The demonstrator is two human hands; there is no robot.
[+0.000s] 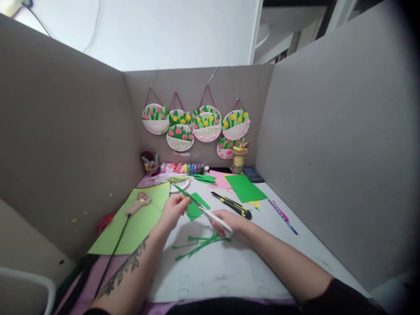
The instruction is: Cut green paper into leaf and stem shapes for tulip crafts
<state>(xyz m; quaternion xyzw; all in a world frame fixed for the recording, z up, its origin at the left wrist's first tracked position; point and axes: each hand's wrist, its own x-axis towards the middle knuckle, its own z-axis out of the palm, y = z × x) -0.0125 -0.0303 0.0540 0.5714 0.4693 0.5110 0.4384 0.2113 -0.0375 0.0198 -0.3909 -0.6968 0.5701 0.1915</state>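
Observation:
My left hand (176, 211) is closed with thumb and fingers pinching a narrow green paper strip (180, 189), whose tip sticks out up and to the left. In my right hand (226, 222) are white-handled scissors (207, 213), their blades pointing up-left toward the strip and my left fingertips. Behind the blades is a green paper rectangle (199, 203), partly hidden; whether it is touched I cannot tell. Thin green paper offcuts (203, 246) lie loosely piled on the white tabletop below my hands. A black and yellow utility knife (231, 204) lies just beyond my right hand.
Light green sheets (123, 227) lie at left under a corded glue gun (139, 203). A green sheet (246, 188) and a pen (290, 226) lie at right. Paint tubes (188, 168) and a cup (239, 161) line the back, below hanging paper-plate flower baskets (206, 131). Grey panels enclose the table.

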